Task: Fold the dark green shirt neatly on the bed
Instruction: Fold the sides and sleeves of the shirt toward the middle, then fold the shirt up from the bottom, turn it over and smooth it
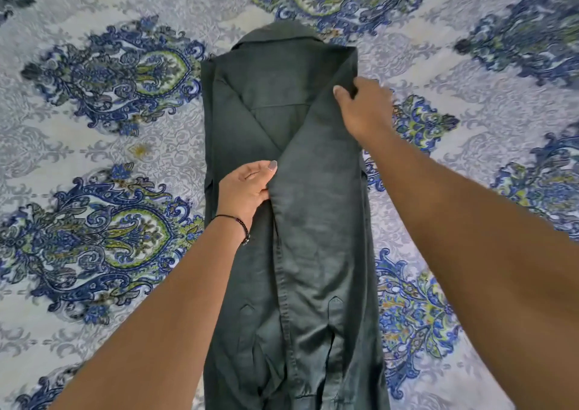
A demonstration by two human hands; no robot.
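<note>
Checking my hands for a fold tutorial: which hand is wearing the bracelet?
The left hand, gripping the sleeve edge mid-shirt; a thin dark bracelet circles its wrist. The right hand, near the collar, has a bare wrist.

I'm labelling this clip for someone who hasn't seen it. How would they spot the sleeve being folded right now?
Start from the dark green shirt lying lengthwise down the patterned bedspread, collar at the far end. Over its right half runs a long sleeve, laid from the shoulder towards the hem. It alone is gripped: right hand near the shoulder, left hand at its inner edge.
</note>
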